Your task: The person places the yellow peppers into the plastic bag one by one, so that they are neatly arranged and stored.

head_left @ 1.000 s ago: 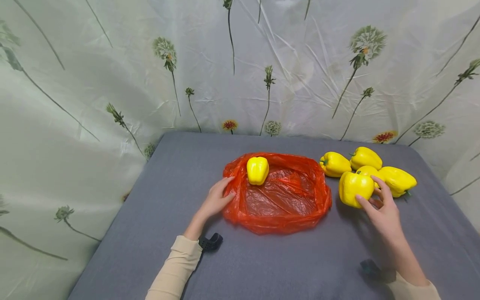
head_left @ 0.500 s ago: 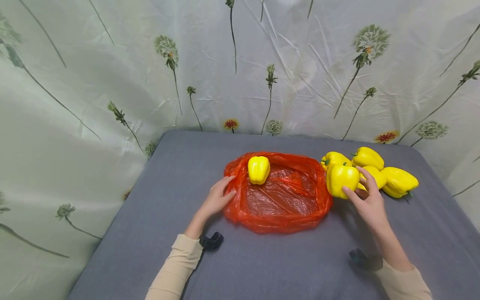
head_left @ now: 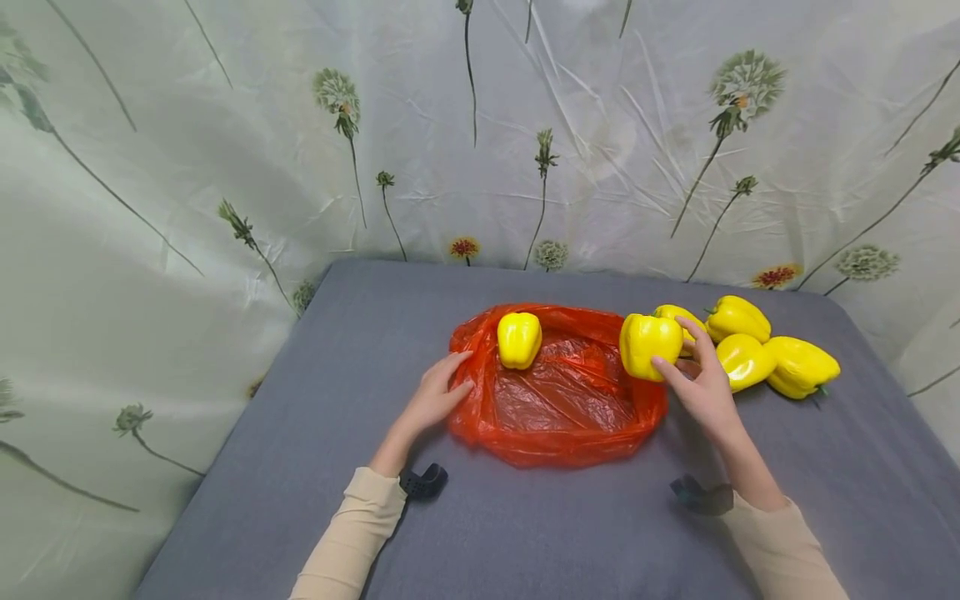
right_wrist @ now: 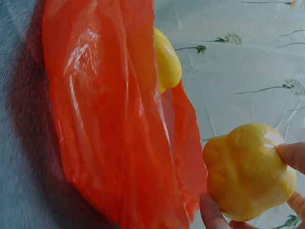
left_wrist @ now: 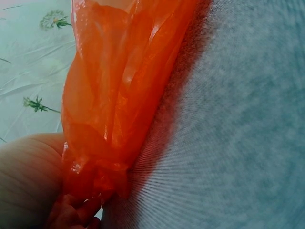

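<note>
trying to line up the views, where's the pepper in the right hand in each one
Head: pepper right of centre, overlapping the bag's right edge in the picture.
Left wrist: not in it.
Right wrist: lower right, in the right hand's fingers.
Shared landmark: the bag, in all three.

A person's two arms in beige sleeves reach forward from the near side of a red plastic bag (head_left: 555,447). The left hand (head_left: 433,398) is at the bag's left side, thumb and fingers holding its edge. The right hand (head_left: 703,390) is raised beside and above the bag's right edge, palm turned toward it, thumb and fingers gripping a yellow pepper (head_left: 648,346).
</note>
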`<action>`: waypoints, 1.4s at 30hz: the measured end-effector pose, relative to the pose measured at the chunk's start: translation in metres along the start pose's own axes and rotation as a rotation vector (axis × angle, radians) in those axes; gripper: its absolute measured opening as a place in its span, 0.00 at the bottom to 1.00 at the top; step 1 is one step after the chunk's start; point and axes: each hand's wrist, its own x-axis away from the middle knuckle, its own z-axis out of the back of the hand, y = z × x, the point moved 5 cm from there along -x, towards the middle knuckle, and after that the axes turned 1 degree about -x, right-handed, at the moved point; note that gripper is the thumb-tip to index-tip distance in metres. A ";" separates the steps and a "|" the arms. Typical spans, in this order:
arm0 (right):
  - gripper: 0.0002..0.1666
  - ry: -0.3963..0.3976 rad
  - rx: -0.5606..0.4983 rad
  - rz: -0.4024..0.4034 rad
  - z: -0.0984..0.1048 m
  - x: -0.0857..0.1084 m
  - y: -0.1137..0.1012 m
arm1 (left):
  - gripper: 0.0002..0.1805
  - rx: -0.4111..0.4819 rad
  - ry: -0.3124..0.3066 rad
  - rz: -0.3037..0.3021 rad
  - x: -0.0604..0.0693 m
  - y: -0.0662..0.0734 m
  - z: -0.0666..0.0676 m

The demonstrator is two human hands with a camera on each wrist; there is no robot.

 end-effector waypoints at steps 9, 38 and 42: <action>0.41 -0.139 -0.036 0.004 -0.024 -0.011 0.000 | 0.29 0.009 -0.006 0.006 0.001 0.001 0.000; 0.42 -0.288 -0.002 -0.037 -0.086 -0.046 0.005 | 0.29 0.000 0.013 -0.047 0.001 0.002 0.001; 0.42 -0.279 0.004 -0.030 -0.089 -0.048 0.004 | 0.29 -0.009 0.013 -0.049 0.000 0.000 0.001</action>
